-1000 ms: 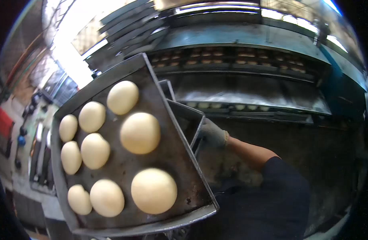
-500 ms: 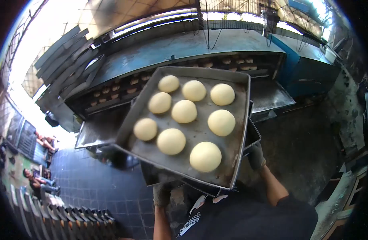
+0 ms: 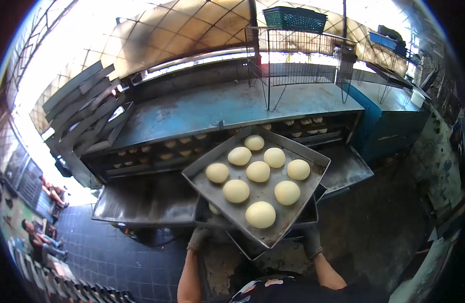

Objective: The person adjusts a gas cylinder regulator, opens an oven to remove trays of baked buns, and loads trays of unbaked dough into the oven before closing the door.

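Observation:
A square metal tray (image 3: 319,162) bears several round pale dough balls (image 3: 257,171). It lies turned at an angle on top of more dark trays (image 3: 309,216), and part of another dough ball shows in one below. My left hand (image 3: 199,238), in a grey glove, is at the lower left of the stack, its fingers closed under a tray edge. At the lower right, my right hand (image 3: 311,242), gloved too, holds the stack from the other side. The trays partly hide the fingers of both hands.
Ahead stands a wide oven (image 3: 177,111) with rows of bread inside and a metal shelf (image 3: 141,197) in front. Stacked trays (image 3: 81,111) are at the left, a wire rack (image 3: 298,55) on top. Two people (image 3: 40,240) sit at the far left.
The view has swung round and the tray stack now sits lower and nearer the middle, in front of the oven. The top tray has turned. Both hands now show beneath it.

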`<state>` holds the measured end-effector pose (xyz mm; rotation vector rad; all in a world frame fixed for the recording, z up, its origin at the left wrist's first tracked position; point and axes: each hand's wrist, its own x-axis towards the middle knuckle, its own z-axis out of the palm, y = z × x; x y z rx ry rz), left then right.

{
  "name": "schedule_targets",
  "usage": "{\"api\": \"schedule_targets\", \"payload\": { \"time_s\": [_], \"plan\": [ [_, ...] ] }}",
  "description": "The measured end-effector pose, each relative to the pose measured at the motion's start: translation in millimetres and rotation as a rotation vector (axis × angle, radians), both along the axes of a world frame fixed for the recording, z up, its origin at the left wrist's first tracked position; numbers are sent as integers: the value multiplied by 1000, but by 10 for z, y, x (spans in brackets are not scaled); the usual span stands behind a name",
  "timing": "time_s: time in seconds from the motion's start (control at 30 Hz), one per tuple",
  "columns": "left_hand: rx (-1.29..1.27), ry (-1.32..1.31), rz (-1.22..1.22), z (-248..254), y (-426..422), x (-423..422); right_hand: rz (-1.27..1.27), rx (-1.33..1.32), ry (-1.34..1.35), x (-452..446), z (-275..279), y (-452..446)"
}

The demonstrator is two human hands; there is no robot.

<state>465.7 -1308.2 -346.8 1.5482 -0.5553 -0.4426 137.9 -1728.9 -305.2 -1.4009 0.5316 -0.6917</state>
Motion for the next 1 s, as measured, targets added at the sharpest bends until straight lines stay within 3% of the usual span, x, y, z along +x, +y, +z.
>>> {"api": "schedule_targets", "payload": {
  "time_s": [0.07, 0.1, 0.13, 0.17, 0.2, 0.23, 0.3, 0.33, 0.37, 0.4, 0.43, 0.47, 0.53, 0.6, 0.63, 0.67, 0.73, 0.8, 0.87, 1.0],
  "plan": [
    [151, 167, 99, 33, -35, 317, 73, -200, 168, 19, -315, -328],
    [157, 176, 100, 154, -76, 317, 197, -644, 441, -117, -699, -649],
    [375, 38, 252, 400, -107, 247, 263, -937, 596, -243, -1009, -948],
    [589, -105, 400, 765, -160, 141, 273, -1068, 661, -354, -1149, -1223],
    [731, -184, 441, 1382, -275, -140, 149, -858, 567, -283, -853, -1352],
    [733, -175, 443, 1473, -357, -347, 20, -642, 423, -215, -562, -1487],
    [76, -29, 925, 1554, -496, -686, -247, -143, 125, 105, 369, -1518],
    [83, -22, 925, 1747, -596, -909, -199, -94, 55, 267, 893, -1531],
    [43, 37, 771, 2013, -705, -1173, -152, -46, -10, 427, 1278, -1614],
    [1, 98, 619, 2267, -790, -1397, -137, 7, 2, 614, 1436, -1767],
    [4, 111, 624, 2533, -853, -1557, -119, 58, 13, 799, 1532, -1903],
    [52, 256, 416, 2805, -911, -1669, -112, 57, 26, 989, 1602, -2021],
    [92, 403, 216, 2968, -1020, -1712, 18, 176, -39, 1352, 1619, -2178],
    [194, 341, 9, 2986, -1026, -1666, 75, 85, 64, 1534, 1336, -2486],
    [194, 341, 18, 2985, -968, -1652, 124, -10, 163, 1583, 1244, -2600],
    [167, 368, 73, 2991, -901, -1640, 99, 103, 185, 1546, 1281, -2564],
    [101, 417, 185, 3024, -763, -1578, 166, 182, 64, 1311, 1638, -2125],
    [26, 473, 294, 3030, -639, -1461, 105, -78, 122, 939, 1972, -1506],
    [-145, 515, 407, 2998, -271, -1211, 60, 105, 209, 818, 2900, -255],
    [-495, 469, 633, 3128, 660, -660, 170, 43, 281, 888, 3106, 972]
  ]
}}
